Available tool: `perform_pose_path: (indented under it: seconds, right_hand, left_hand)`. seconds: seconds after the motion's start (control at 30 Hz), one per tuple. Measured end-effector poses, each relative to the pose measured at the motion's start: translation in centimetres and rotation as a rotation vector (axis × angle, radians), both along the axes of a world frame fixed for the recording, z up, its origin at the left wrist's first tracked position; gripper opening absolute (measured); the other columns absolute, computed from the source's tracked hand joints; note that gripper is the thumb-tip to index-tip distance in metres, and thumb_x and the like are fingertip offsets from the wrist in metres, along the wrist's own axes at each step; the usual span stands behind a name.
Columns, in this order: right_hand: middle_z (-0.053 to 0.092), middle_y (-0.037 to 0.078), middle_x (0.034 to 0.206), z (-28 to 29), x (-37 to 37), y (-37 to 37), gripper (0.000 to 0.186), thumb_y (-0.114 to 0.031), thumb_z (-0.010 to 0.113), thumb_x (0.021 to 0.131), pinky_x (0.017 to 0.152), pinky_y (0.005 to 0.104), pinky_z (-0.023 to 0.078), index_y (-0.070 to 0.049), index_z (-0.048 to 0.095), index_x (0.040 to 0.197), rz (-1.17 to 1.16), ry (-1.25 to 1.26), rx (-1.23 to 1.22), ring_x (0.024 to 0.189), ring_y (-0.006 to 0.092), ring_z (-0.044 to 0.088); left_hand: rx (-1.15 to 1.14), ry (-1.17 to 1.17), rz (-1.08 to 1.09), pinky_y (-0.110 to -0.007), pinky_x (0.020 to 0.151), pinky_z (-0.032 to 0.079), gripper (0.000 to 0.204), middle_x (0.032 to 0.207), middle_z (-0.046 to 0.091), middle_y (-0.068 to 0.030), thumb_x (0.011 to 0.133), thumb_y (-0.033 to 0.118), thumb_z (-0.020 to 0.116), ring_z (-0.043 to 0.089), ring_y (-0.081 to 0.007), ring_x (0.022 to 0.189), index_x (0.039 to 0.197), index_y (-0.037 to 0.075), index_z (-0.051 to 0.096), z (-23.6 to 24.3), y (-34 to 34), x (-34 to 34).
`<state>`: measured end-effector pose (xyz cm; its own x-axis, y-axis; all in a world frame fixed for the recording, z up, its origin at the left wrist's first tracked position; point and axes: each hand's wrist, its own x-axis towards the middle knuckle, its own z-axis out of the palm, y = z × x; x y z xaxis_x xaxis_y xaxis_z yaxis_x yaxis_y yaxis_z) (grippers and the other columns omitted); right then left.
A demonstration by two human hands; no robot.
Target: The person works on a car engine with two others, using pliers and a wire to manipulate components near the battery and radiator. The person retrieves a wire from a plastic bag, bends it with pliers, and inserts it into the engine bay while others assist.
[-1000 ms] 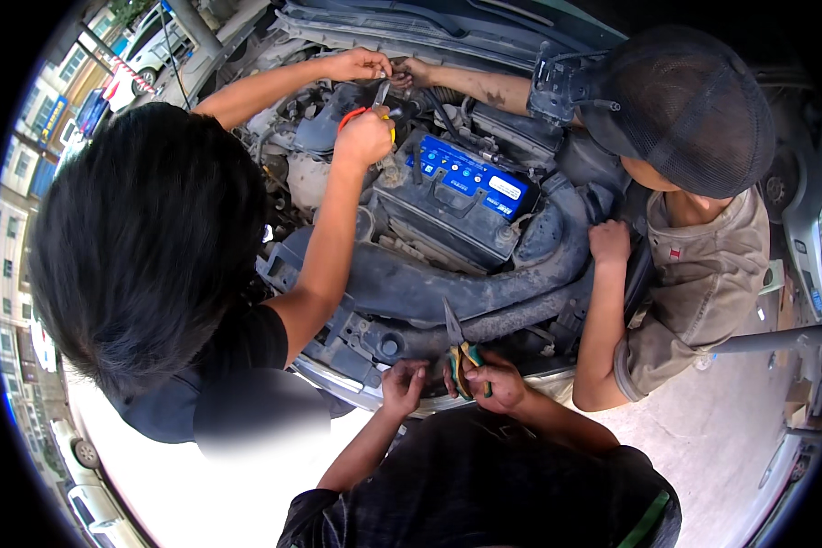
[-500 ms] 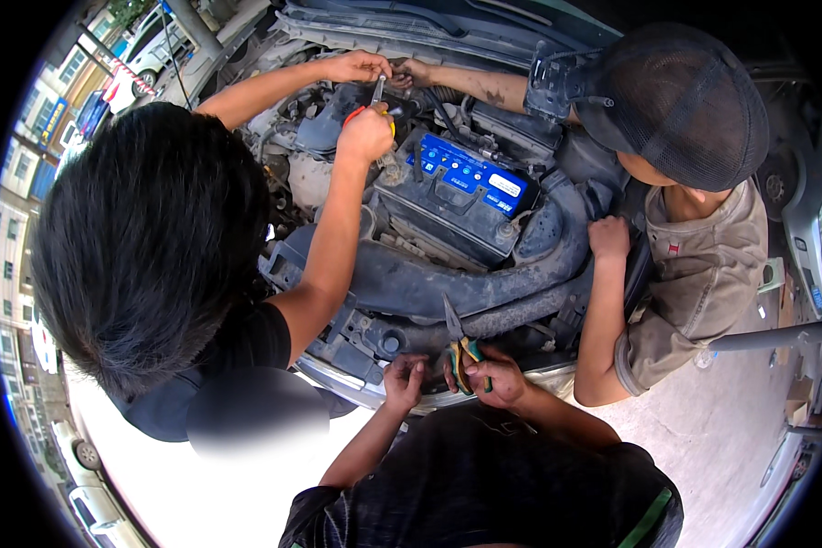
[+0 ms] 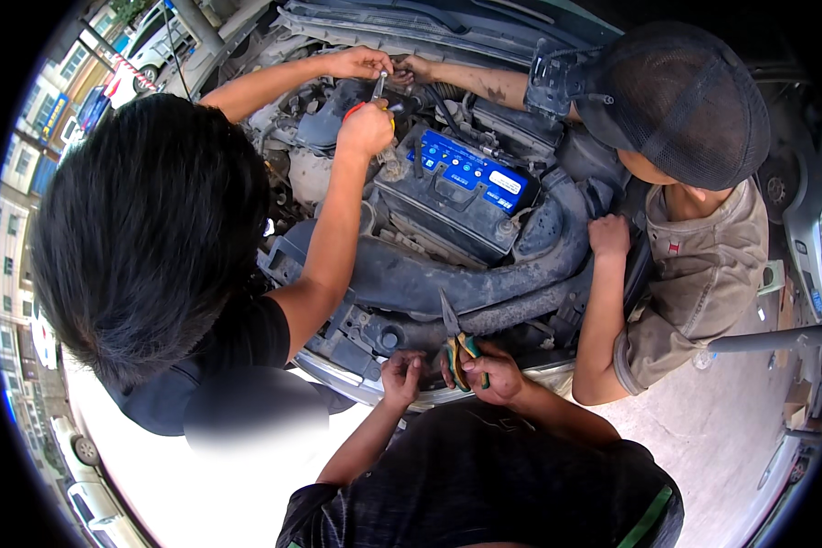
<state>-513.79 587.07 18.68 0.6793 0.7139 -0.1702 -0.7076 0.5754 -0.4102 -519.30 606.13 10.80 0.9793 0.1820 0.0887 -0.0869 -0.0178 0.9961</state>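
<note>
In my right hand (image 3: 497, 376) is a pair of long-nose pliers (image 3: 450, 315) with green and yellow handles. Its nose points away from me over the front of the engine bay, and the handles are spread. To its left, my left hand (image 3: 400, 376) has its fingers curled in by the front edge of the car, with no object showing in it. Beyond both hands, a black air duct (image 3: 411, 277) curves around the front of a car battery (image 3: 447, 215) with a blue label.
The co-worker at left grips red-and-yellow-handled pliers (image 3: 378, 89) at the back of the engine bay. There, a hand (image 3: 415, 69) of the capped co-worker at right meets theirs; that person's other hand (image 3: 609, 235) rests on the car's side. A grey bar (image 3: 776, 338) juts in at right.
My hands and the long-nose pliers have shifted very slightly. The left co-worker's head has moved a little; the other hands stay nearly in place.
</note>
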Motion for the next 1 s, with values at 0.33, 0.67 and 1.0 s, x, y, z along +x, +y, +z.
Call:
perform_pose_path:
  seconds: [0.33, 0.67, 1.0]
  right_hand:
    - [0.056, 0.016, 0.101, 0.3, -0.1, 0.0, 0.038, -0.009, 0.051, 0.078, 0.078, 0.0382, 0.043, 0.004, 0.047, 0.113, -0.008, 0.035, -0.035, 0.089, 0.0267, 0.056]
    - [0.057, 0.014, 0.098, 0.3, 0.0, 0.0, 0.035, -0.013, 0.052, 0.080, 0.078, 0.0355, 0.043, 0.006, 0.050, 0.109, -0.008, 0.013, -0.031, 0.087, 0.0242, 0.057]
    - [0.057, 0.016, 0.102, -0.4, 0.1, -0.2, 0.040, -0.008, 0.051, 0.079, 0.078, 0.0392, 0.045, 0.001, 0.046, 0.117, -0.007, 0.044, -0.013, 0.089, 0.0274, 0.057]
  left_hand:
    - [-0.050, -0.014, -0.019, -0.024, 0.054, 0.045, 0.016, 0.064, 0.060, -0.0056, 0.091, 0.013, 0.053, 0.058, -0.0109, 0.056, 0.093, -0.002, 0.058, -0.9, 0.2, 0.0]
    - [-0.038, -0.016, 0.000, -0.024, 0.054, 0.045, 0.016, 0.064, 0.060, -0.0056, 0.092, 0.014, 0.052, 0.057, -0.0110, 0.056, 0.093, -0.001, 0.058, -0.4, 0.1, 0.0]
    - [-0.056, -0.009, -0.009, -0.024, 0.056, 0.045, 0.018, 0.066, 0.060, -0.0054, 0.092, 0.015, 0.053, 0.057, -0.0109, 0.059, 0.094, -0.002, 0.058, -0.4, 0.1, 0.3]
